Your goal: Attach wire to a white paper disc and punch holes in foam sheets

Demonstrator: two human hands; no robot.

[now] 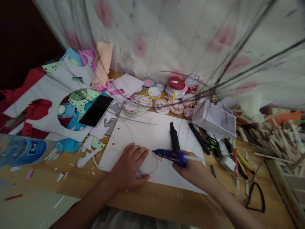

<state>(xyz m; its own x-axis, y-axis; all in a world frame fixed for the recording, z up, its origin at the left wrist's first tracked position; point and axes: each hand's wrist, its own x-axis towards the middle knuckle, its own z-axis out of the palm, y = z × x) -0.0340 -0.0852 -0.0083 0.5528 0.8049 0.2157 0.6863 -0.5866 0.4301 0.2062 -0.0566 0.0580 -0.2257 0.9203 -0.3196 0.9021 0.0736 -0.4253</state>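
My left hand [128, 167] curls round a small clear round dish [149, 164] lying on a white sheet of paper [147, 133]. A blue hot-glue gun [172, 156] sits in my right hand [193, 168], fingers closed on its grip. Its nozzle points left and touches the dish's rim. A white glue stick pokes out of the gun's back end toward the right.
A black phone [95, 110] lies left of the sheet among cut coloured paper. Decorated paper discs [164, 95] are stacked at the back. A white box [213, 119], pens, scissors and wooden sticks [274, 140] crowd the right. A water bottle [26, 152] lies at the left.
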